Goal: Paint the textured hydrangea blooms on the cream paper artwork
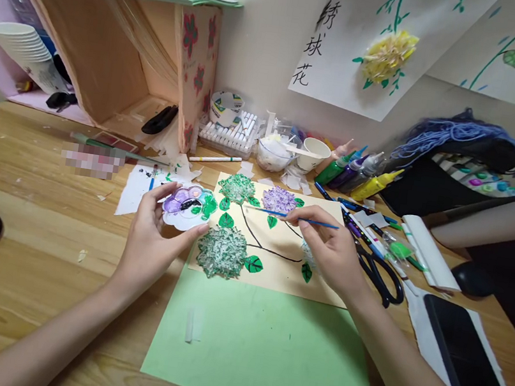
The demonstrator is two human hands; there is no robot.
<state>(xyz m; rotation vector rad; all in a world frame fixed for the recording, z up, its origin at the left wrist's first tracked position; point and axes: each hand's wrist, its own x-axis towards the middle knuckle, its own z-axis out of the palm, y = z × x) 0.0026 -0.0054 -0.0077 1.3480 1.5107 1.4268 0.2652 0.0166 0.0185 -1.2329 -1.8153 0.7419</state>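
My left hand (155,229) grips a small flower-shaped paint palette (180,219) with purple, black and green paint in it. A thin blue paintbrush (278,213) is pinched in my right hand (331,246), its tip pointing left over the picture. Below lies a cream sheet (269,272) with painted black stems and green leaves. Raised paper blossoms sit on it: a large green-white one (222,252), a green one (237,187) and a purple one (279,201). Another pale blossom is partly hidden behind my right hand.
Under the cream sheet is a green sheet (262,355). Black scissors (382,279), several markers and a phone (468,366) lie on the right. Paint bottles (375,183), a paper cup (314,153) and a marker box (226,140) stand at the back. A cardboard box (195,74) is at back left.
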